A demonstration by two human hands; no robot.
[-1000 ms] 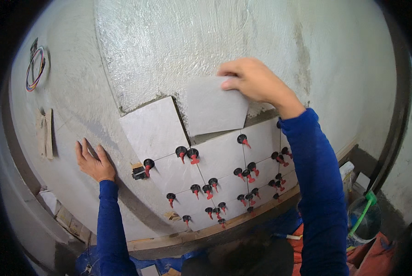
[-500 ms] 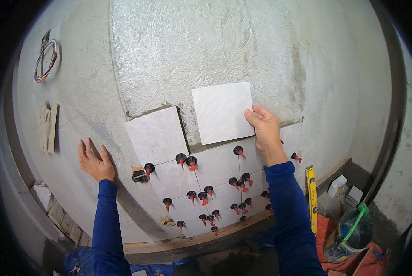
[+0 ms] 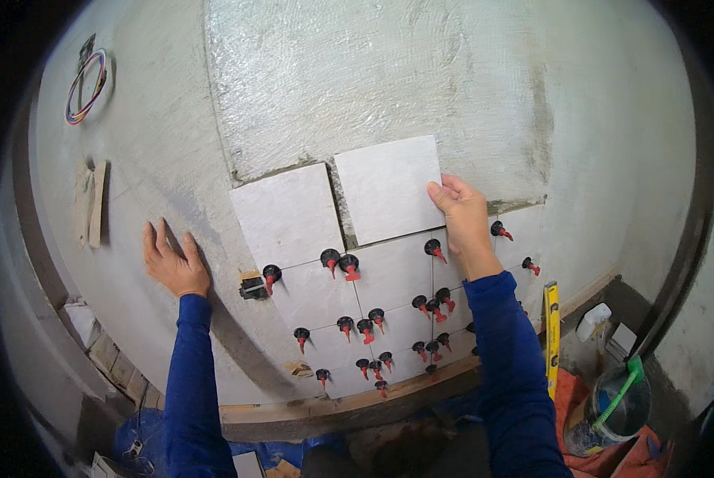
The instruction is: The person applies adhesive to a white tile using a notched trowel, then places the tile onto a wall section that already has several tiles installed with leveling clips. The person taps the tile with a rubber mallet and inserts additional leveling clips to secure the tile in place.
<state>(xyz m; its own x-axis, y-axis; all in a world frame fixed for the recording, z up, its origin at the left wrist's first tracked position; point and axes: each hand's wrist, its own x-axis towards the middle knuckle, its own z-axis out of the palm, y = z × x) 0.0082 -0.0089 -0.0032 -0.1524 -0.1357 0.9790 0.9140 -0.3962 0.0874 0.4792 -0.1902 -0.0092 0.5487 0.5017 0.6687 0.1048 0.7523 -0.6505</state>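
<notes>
A pale, square tile is up against the wet patch of wall, just above the top edge of a row of set tiles. It tilts a little, its right side higher than its left. A dark gap runs between it and the neighbouring tile on its left; whether its back touches the wall cannot be told. The right hand grips it by the right edge, thumb on the front face and the other fingers around behind.

The left hand holds nothing: its fingers are spread against the bare wall, well left of the tiles. Both arms wear blue sleeves.

Black clips with red handles sit along the tile joints below. A small black box is set in the wall beside the left edge of the tiling. Above the tiles, the coating is ridged and shiny. A wooden strip runs along the bottom of the tiles.

Farther out at upper left, a loop of coloured wires hangs from the wall, with two brown strips below it. At lower right, a yellow level stands upright near a bucket with a green-handled tool in it. A red sheet lies about the bucket, and a blue sheet shows at lower left.
</notes>
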